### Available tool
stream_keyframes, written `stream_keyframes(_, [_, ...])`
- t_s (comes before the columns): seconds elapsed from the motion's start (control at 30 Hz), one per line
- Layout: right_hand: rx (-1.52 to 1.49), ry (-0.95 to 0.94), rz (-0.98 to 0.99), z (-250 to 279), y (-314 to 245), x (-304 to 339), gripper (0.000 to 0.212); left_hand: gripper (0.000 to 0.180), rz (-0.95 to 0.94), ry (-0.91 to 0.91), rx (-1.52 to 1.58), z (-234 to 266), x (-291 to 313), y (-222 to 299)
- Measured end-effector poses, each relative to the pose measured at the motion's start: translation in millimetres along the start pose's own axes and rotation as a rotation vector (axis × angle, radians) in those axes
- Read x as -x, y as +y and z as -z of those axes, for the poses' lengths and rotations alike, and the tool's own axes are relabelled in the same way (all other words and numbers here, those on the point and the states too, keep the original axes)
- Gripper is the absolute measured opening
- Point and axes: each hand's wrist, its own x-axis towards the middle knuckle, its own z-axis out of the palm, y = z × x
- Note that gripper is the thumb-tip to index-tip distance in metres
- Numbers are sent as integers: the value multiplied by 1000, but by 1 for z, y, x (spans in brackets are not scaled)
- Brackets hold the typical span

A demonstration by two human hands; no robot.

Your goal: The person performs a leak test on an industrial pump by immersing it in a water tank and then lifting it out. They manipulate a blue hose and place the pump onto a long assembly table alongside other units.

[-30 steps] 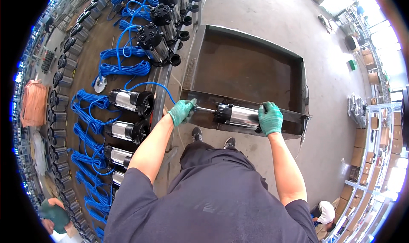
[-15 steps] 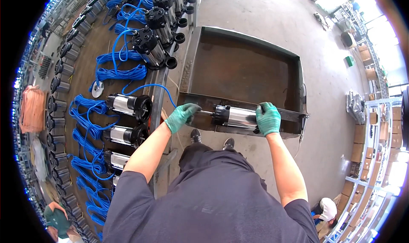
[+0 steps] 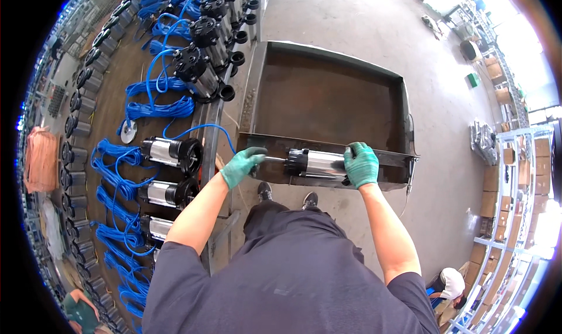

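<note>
A pump motor [image 3: 322,164] with a shiny steel cylinder and a black end lies sideways across the near edge of a metal trough. My right hand [image 3: 363,165], in a green glove, is closed round its right end. A slim metal rod [image 3: 275,159] runs from the motor's black end into my left hand [image 3: 239,166], also gloved in green and closed round it. Whether the rod is a tool or part of the motor, I cannot tell. A blue cable [image 3: 208,126] comes from the table on the left and ends from sight at my left hand.
The trough [image 3: 333,54] has a brown interior. On the left table [image 3: 120,120] stand and lie several steel pumps [image 3: 196,71] with coiled blue cables [image 3: 161,107]. Shelving [image 3: 509,182] with boxes lines the right, where a person [image 3: 449,284] bends low. Another person [image 3: 81,310] is lower left.
The whole view has shifted slightly left. Both hands keep their grip, and the motor lies much the same between them.
</note>
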Motion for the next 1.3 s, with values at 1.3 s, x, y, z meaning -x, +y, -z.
stream_keyframes(1.3, [-10, -60, -69, 16, -6, 0, 23, 45, 398, -103, -584, 22, -18, 44])
